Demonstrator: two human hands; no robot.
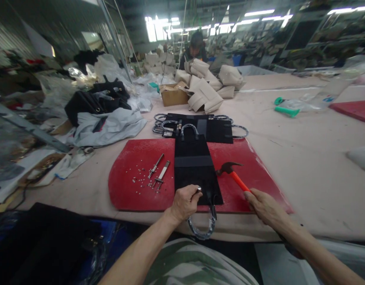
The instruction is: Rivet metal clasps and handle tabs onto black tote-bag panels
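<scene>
A black bag panel [192, 174] lies flat across a red board [141, 158], one plastic-wrapped loop handle [202, 233] hanging over the table's front edge. Over its near end, my left hand [185, 200] is closed round a small metal punch [199, 189], most of which the fingers hide. On the right, my right hand [261, 202] grips the orange handle of a claw hammer [237, 178]; the hammer head is beside the panel's right edge. Two metal tools [162, 174] and many tiny metal rivets [137, 181] are scattered on the board's left part.
More black panels with wrapped handles [219, 128] lie behind the board. Farther back are a cardboard box [173, 95] and beige bags [206, 93], with a person [196, 47] beyond. Black bags [102, 97] and grey cloth [111, 126] are piled left. Green-handled tools [286, 111] lie right.
</scene>
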